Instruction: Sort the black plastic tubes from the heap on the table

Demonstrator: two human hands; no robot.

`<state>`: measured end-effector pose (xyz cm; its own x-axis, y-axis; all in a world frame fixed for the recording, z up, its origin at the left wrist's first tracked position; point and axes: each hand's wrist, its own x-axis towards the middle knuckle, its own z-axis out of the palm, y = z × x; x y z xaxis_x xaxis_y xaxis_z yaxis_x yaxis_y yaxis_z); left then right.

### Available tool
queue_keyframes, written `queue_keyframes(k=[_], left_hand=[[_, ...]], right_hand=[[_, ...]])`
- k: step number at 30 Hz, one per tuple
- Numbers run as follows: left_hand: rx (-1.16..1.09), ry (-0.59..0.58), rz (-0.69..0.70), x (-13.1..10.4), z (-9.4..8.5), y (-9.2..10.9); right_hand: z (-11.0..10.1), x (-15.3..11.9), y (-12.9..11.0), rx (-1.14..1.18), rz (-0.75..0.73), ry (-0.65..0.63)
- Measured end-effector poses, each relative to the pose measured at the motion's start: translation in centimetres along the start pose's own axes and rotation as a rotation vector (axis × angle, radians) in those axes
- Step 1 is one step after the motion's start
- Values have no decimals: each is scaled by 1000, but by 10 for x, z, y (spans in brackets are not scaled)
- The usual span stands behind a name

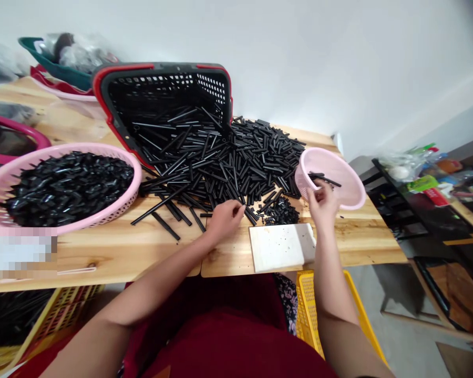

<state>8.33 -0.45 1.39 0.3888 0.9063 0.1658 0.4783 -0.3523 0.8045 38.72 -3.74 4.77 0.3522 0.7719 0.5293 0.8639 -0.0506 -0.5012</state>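
My left hand is closed at the front edge of a heap of black tubes; what its fingers hold, if anything, is too small to tell. My right hand is at the near left rim of a pink bowl, fingers pinched by some black tubes that lie over the bowl's inside. Whether the fingers grip them is hard to make out. Between my hands lie a white board and a small pile of short black pieces.
A grey and red basket lies tipped, tubes spilling out. At left stands a pink basket of shiny black pieces. Yellow crates sit below the table edge. Cluttered shelves are at right.
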Motion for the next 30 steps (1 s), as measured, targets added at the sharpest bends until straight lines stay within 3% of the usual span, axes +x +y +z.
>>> queue_keyframes(k=[3,5,10,13,16,19,22,25,27,30], left_hand=[[90,34,58,3,1,-10],[136,22,98,4,3,-16],[180,-33,127,5,7,-16],[207,-27,156,2,-4,-12],[282,53,164,-12,-29,-16],[375,238,85,-37,-62,-33],[470,397,-7,-65,-94,-53],[507,498,1,-83,-127,-57],[522,577,10,-82,-154,-49],[580,650,-55,-55,-204,-36]], right_hand=[[22,-25,-13,-18,-182,-337],[29,-32,-22,-76,-257,-454],[37,-39,-44,-22,-247,-470],[41,-49,-61,65,-276,-526],[44,-56,-75,111,-320,-573],[48,-51,-83,161,-339,-548],[59,-31,-93,215,-388,-514],[84,0,-108,252,-420,-491],[108,27,-118,280,-421,-449],[148,71,-131,275,-406,-365]])
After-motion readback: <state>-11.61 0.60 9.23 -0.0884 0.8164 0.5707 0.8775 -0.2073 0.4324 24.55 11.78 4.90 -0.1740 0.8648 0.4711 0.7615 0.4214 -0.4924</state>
